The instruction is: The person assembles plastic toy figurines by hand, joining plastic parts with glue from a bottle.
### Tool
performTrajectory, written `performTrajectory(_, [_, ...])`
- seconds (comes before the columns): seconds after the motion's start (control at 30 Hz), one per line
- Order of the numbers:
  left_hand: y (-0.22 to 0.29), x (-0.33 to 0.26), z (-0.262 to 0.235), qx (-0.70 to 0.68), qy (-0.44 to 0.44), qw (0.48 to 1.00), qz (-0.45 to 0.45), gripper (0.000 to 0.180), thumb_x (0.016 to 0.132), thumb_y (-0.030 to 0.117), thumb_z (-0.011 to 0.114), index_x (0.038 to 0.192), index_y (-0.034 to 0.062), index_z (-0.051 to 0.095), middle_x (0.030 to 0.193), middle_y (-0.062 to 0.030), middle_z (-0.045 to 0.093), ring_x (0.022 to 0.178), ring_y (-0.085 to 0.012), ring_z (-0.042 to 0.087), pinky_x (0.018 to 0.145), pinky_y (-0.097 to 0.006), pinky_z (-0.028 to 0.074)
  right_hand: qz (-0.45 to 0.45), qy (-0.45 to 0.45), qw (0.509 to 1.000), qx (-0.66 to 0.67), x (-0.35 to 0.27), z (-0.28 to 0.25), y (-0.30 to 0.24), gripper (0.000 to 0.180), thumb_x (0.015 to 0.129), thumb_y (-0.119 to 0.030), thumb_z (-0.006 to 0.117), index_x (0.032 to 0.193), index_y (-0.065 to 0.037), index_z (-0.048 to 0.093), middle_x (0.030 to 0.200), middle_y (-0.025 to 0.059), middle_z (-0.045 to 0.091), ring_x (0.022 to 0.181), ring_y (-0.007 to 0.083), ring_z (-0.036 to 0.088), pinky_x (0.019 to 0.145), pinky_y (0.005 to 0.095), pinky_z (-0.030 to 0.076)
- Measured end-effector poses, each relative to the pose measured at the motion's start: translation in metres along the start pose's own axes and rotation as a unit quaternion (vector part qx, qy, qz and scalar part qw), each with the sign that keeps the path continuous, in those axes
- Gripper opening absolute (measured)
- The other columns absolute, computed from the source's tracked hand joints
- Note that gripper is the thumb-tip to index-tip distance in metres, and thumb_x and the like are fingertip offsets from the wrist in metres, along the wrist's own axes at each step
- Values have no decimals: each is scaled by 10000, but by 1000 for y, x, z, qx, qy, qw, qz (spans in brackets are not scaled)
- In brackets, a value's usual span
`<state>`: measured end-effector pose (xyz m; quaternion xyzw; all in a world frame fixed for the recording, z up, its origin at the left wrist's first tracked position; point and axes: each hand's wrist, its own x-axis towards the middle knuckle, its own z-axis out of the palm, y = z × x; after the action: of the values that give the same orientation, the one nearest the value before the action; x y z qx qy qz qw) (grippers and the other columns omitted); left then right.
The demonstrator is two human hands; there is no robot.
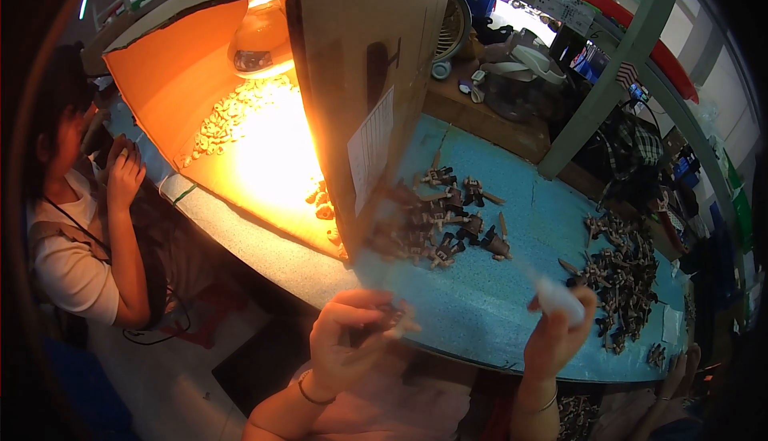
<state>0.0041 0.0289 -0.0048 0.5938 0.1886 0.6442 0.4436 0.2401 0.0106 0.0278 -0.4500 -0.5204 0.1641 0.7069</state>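
Left hand [346,337] pinched shut on a small dark part [390,319], blurred, held just off the table [480,297] edge. Right hand [560,325] closed around a white bottle [558,291], tip toward the part, the two apart. Behind-left, a lit cardboard box [352,65] holds pale pieces [232,117], perhaps drying.

On the table [480,297], a cardboard box [352,81] stands at the left, with a lamp [260,41] inside above small pieces [232,113]. Right of the box lies a group of small figures [440,217], and a bigger pile [620,277] lies near the right edge. Another person [80,225] sits left of the table. Behind the table is a shelf with a fan [452,29]
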Motion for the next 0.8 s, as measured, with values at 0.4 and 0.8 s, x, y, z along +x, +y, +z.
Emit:
performTrajectory(0.4, [2, -28, -24, 22, 62, 997, -35, 329, 755, -55, 661, 988, 35, 446, 1034, -196, 566, 927, -224, 597, 818, -316, 490, 85, -33, 906, -413, 144, -42, 160, 372, 811, -271, 643, 1070, -19, 555, 955, 70, 583, 868, 184, 530, 806, 320, 413])
performTrajectory(0.8, [25, -43, -68, 5, 189, 982, -19, 275, 818, 16, 624, 1010, 39, 428, 1005, -179, 566, 893, -217, 608, 801, -330, 515, -374, -302, 833, -272, 20, 120, -30, 261, 752, -42, 600, 1008, -19, 553, 995, 109, 563, 868, 227, 556, 740, 356, 425])
